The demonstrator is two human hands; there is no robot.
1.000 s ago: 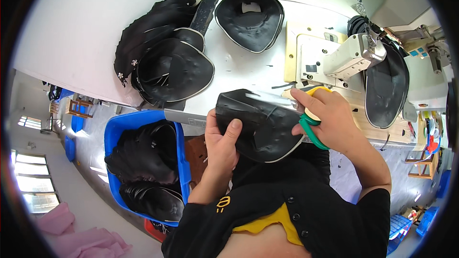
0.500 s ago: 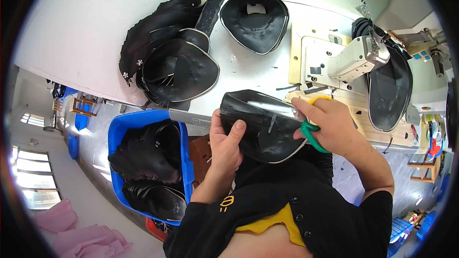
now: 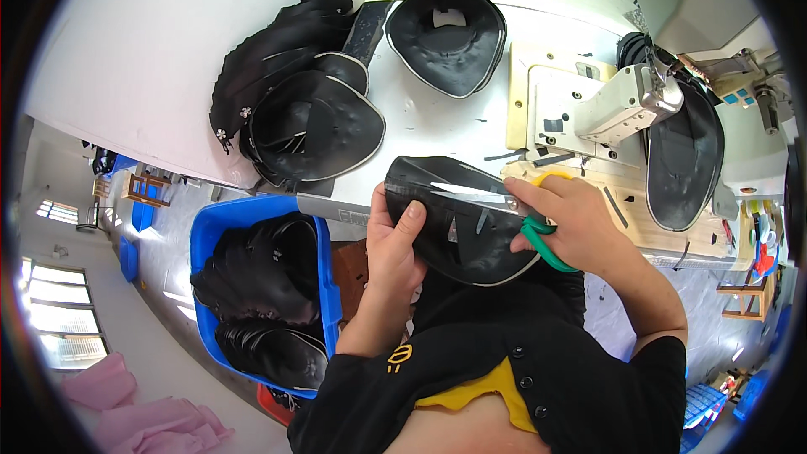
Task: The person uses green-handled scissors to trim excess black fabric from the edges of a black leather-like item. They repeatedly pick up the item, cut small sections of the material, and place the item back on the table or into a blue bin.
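Note:
My left hand grips the left edge of a black leather-like shoe upper, its thumb on the near face. The piece is held above my lap at the table's front edge; a pale line runs along its lower right edge. In my right hand is a pair of scissors with green and yellow handle loops. Their silver blades, slightly apart, lie across the upper and point left toward my left hand. Whether they touch the material I cannot tell. A grey strip shows on the upper just below the blades.
Similar black uppers are stacked left on the table, with another upper behind. A sewing machine stands right, an upper beside it. At lower left, a blue crate holds several black pieces. Dark scraps lie by the machine.
The scissors and my right hand have shifted slightly left, and the blades now show apart and sharper. My left thumb has moved a little left on the upper.

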